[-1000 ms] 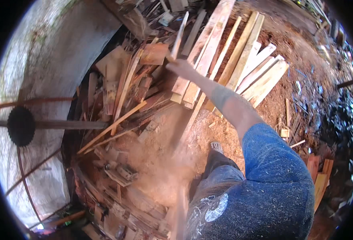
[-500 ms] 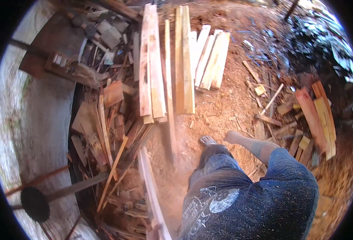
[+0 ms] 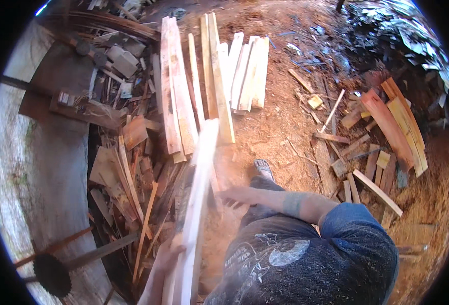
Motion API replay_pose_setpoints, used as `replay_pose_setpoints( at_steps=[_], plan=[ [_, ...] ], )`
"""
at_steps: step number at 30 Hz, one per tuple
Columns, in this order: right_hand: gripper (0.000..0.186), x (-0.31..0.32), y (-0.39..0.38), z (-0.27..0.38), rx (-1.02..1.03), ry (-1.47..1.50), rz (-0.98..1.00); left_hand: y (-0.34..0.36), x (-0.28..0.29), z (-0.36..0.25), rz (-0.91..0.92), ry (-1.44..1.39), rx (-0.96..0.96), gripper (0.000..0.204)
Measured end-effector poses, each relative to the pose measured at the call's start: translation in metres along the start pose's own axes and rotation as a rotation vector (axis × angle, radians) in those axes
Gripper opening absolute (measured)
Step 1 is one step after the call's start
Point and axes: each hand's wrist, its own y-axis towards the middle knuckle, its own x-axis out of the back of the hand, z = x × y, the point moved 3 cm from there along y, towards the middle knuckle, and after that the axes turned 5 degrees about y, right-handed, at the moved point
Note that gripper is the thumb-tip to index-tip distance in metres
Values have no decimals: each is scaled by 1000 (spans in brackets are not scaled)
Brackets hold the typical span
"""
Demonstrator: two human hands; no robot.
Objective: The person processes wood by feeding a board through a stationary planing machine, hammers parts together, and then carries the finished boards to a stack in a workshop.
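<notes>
Plank (image 3: 197,206) fills the grip of the left hand (image 3: 167,262), the right hand (image 3: 236,196) uncurled nearby, above sawdusty ground (image 3: 280,134).

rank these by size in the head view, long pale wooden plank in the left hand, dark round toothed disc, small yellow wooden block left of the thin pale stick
Largest: long pale wooden plank, though nearness to the camera may enlarge it
Next: dark round toothed disc
Smallest: small yellow wooden block

This looks like a woodworking shop or sawmill, with sawdust (image 3: 275,133) strewn over the ground (image 3: 291,86), sawn planks (image 3: 177,89) laid side by side, scrap wood (image 3: 135,133) heaped to either side and a dark toothed wheel (image 3: 52,275) at left.
</notes>
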Motion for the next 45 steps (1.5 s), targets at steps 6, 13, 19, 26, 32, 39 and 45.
replay_pose_setpoints(
  at_steps=[6,13,19,26,32,39,45],
  plan=[
    [61,-15,42,-5,-34,810,213,87,-5,-6,141,447,-13,77],
    [74,100,124,31,114,446,281,197,-11,-112,182,363,63,77],
    [26,200,197,191,-56,710,-47,307,31,-235,149,167,162,61],
    [23,370,294,304,-190,544,-424,375,40,-263,276,-357,441,47],
    [13,478,333,365,-53,485,-556,491,15,-315,326,-156,328,27],
    [21,590,320,427,104,518,-618,580,-49,-379,486,-186,77,31],
    [29,652,284,415,144,394,-772,606,-108,-406,409,-243,110,29]
  ],
)
